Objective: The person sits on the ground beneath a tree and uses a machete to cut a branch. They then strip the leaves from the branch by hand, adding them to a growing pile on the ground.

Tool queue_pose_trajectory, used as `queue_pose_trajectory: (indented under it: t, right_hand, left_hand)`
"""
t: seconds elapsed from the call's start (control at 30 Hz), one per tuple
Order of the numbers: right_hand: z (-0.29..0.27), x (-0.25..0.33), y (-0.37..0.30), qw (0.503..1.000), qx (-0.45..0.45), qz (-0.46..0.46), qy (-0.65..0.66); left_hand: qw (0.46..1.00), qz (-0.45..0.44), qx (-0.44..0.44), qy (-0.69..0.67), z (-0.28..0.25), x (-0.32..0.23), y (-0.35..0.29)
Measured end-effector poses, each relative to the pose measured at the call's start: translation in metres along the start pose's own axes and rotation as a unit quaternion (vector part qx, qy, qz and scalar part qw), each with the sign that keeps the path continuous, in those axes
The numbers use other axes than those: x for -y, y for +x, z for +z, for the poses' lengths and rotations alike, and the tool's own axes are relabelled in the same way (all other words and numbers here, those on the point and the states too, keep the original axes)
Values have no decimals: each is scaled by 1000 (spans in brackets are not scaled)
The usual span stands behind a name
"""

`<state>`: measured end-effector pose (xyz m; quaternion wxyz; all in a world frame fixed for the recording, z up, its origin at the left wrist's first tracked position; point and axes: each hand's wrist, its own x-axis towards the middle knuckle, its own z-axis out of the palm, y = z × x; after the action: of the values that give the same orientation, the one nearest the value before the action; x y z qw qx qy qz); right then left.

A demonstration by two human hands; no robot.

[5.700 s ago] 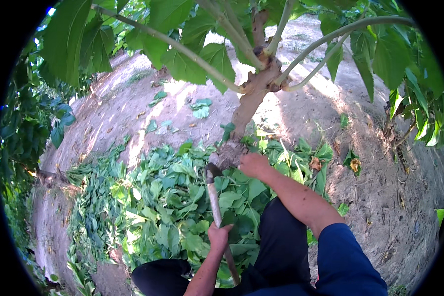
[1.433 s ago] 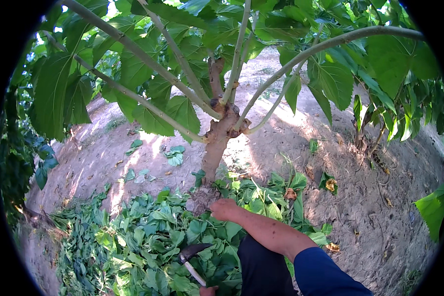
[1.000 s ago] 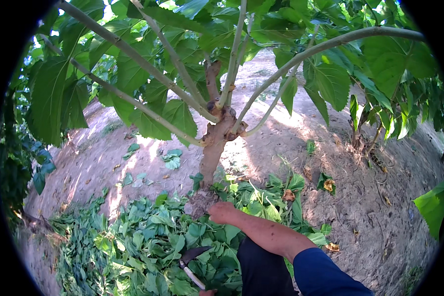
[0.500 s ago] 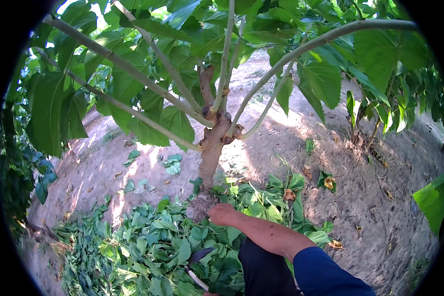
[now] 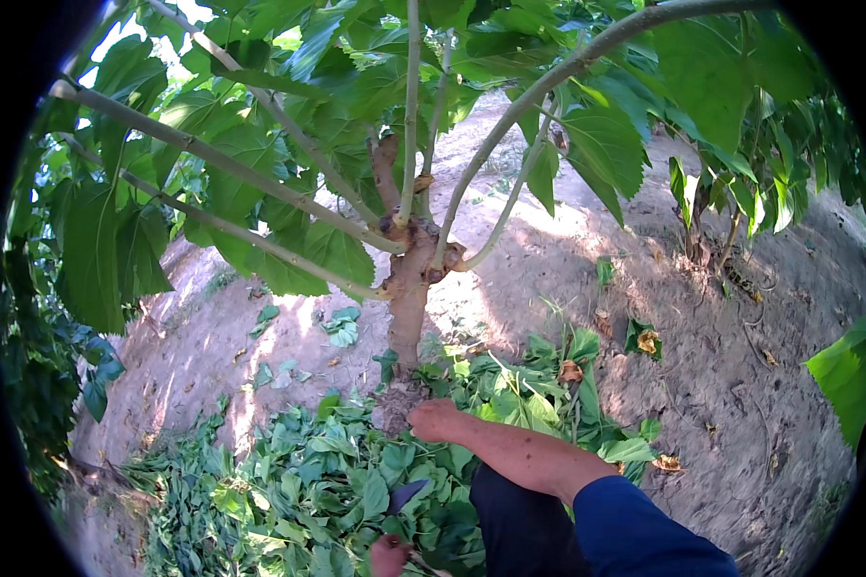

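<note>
My right hand, on a bare forearm with a dark blue sleeve, is closed at the foot of a small tree trunk. What its fingers hold, if anything, is hidden. At the lower edge, my left hand is closed around the handle of a sickle, its dark blade showing among the leaves. Part of the handle sticks out to the right of that hand. Cut green leaves lie in a thick heap around the trunk's foot and both hands.
Long pale branches with broad leaves spread from the trunk's knobbly top, across the upper view. Dry bare soil lies right of the heap. Another leafy plant stands far right. My dark trouser leg is beneath the right forearm.
My left hand has come up into view along the sickle's handle, and the blade has shifted slightly right. The right hand stays at the trunk's foot. The branches appear shifted left and up.
</note>
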<state>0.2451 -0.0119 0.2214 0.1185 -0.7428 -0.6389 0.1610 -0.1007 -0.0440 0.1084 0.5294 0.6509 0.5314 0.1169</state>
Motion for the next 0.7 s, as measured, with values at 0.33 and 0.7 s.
queue_pose_trajectory:
  t: [0.33, 0.7]
  right_hand:
    - [3, -5, 2, 1000, -10, -14, 9]
    - [10, -4, 6, 1000, -10, -4, -12]
  left_hand:
    - [992, -24, -100, -71, -183, -39, -5]
    - [958, -118, -201, -170, -250, 63, -38]
